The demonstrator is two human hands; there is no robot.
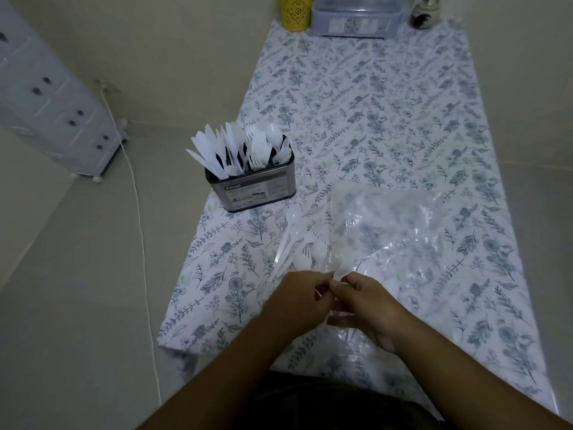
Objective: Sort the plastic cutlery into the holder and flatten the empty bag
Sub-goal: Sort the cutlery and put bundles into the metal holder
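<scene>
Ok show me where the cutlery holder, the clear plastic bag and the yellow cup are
cutlery holder [252, 192], head view, on its labelled front wall.
clear plastic bag [390, 221], head view, on the crinkled middle of the film.
yellow cup [296, 12], head view, on its patterned side at the table's far end.

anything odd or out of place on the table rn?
Only mid-task mess: loose spoons and forks lie scattered beside the crumpled clear bag, not yet in the holder. No spill or damage visible.

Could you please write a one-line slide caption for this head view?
Both hands, left and right, pinch white plastic cutlery beside the clear plastic bag; the grey metal holder is already well filled.
</scene>
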